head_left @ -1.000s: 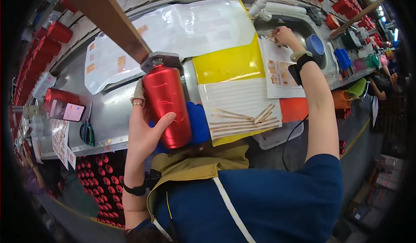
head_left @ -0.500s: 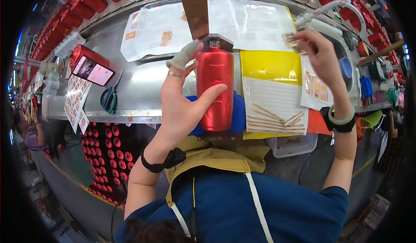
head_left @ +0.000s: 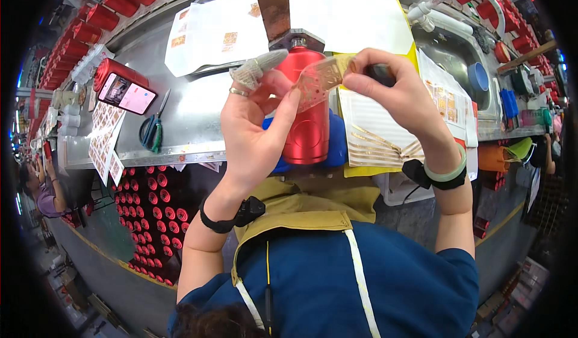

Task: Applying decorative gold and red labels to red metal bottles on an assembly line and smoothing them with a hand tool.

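A glossy red bottle (head_left: 308,138) lies in front of me on a blue support (head_left: 338,142), its neck at a metal bracket on a wooden bar (head_left: 272,6). Over the bottle's upper part stretches a small clear film decal (head_left: 317,84) with a gold pattern. My right hand (head_left: 394,85) pinches the decal's right end between thumb and fingers. At its left end, the thumb and fingers of my left hand (head_left: 256,118) close on the film's edge. Pale fabric covers a finger of my left hand.
White backing sheets (head_left: 355,21) with gold decals lie behind the bottle. Left are a phone (head_left: 127,94) leaning on a red bottle, green-handled scissors (head_left: 150,130) and decal sheets (head_left: 106,133). Striped strips (head_left: 376,139) lie right, near a sink (head_left: 448,52) with a blue cup (head_left: 478,76).
My right hand has brought the decal from the right side, over the white sheets, to above the bottle. My left thumb has moved up from the bottle to the film's edge.
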Available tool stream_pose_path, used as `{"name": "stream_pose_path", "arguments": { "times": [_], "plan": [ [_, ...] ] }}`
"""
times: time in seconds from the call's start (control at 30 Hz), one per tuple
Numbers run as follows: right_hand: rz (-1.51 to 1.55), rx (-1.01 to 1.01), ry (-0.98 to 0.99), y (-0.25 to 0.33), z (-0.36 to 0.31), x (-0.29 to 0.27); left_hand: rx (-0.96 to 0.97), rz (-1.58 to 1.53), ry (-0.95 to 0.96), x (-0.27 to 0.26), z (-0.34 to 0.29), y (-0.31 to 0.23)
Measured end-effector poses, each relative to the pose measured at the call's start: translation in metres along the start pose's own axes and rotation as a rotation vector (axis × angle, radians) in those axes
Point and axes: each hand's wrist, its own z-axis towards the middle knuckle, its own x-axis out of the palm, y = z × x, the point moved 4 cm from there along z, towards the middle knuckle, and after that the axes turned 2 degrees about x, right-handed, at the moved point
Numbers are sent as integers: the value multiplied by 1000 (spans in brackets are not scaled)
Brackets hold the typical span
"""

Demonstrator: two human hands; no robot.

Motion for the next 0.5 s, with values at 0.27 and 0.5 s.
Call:
{"name": "stream_pose_path", "arguments": {
  "times": [0.27, 0.5],
  "plan": [
    [50, -68, -90, 13, 1, 18, -42, 217, 163, -11, -21, 9],
    [-263, -258, -86, 43, -7, 18, -300, 60, -8, -16, -13, 44]
  ]
}}
